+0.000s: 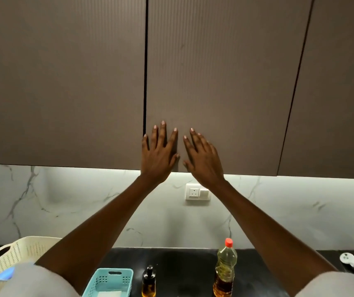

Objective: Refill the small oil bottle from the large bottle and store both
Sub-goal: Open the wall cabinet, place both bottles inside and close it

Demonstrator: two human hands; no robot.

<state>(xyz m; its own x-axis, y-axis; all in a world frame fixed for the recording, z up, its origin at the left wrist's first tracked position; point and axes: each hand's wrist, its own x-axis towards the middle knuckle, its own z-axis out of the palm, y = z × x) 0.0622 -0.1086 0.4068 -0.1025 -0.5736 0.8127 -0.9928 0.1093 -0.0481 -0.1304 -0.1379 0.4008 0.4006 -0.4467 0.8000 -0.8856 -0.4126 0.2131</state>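
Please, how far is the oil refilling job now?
Nothing looks done: the large bottle keeps its red cap, and the small bottle stands capped beside it. Both open hands, left and right, press on the closed cabinet door. Pouring and storing remain.

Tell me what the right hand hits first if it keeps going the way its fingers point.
The cabinet door. The right hand is open with fingers angled up against the door's lower part and looks to be touching it already, though depth is unclear.
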